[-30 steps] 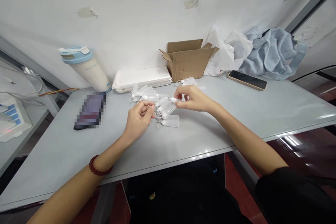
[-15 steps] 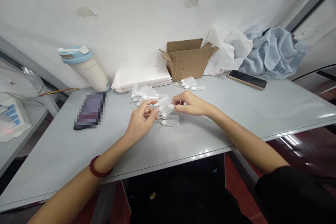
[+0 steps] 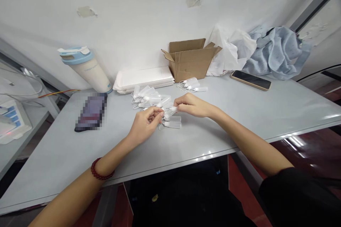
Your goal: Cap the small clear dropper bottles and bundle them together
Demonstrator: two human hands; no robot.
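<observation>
Between my hands is a small translucent plastic bottle (image 3: 169,112) with a white cap end. My right hand (image 3: 194,105) pinches its far right end between thumb and fingertips. My left hand (image 3: 144,123) is closed in a pinch at the white cap end; a thin loop there is too small to make out. Just behind lies a pile of similar bottles (image 3: 149,95) with white caps and thin loops. Two more, including a clear bottle (image 3: 174,125), lie on the table below the pinched one.
An open cardboard box (image 3: 190,64) stands against the wall, with several bottles (image 3: 192,84) before it. Left of it are stacked white envelopes (image 3: 145,78), a tumbler (image 3: 92,72) and a blurred phone (image 3: 92,112). To the right are a plastic bag (image 3: 231,49), another phone (image 3: 250,80) and blue cloth (image 3: 279,53).
My left hand's thumb and index finger have come together at the bottle's cap end, where they were apart before. My right hand has barely moved.
</observation>
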